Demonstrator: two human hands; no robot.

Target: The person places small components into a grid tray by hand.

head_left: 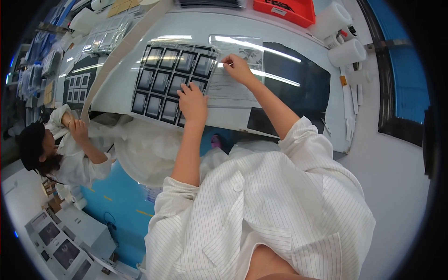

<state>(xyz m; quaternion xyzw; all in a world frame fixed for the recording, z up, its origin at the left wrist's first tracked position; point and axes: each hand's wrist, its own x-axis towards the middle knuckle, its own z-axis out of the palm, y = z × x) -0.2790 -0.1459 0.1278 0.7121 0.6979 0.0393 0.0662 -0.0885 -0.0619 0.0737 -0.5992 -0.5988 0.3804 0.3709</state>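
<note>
A sheet of black-framed rectangular pieces with grey centres (160,80), set in rows, lies on the white table. My left hand (193,103) rests on its lower right part, fingers apart and pressing lightly on the surface. Just beyond the sheet's upper right edge is my right hand (238,69), its thumb and fingertips brought together. Whatever sits between those fingertips is too small to make out. Under and beside the right hand lies a printed paper in a clear cover (235,88).
A dark mat (298,77) covers the table's right side. White rolls (347,52) and a red bin (285,13) stand at the far right. To the left, a co-worker (70,149) handles a long beige strip (108,70). A large translucent bag (144,151) hangs below the front edge.
</note>
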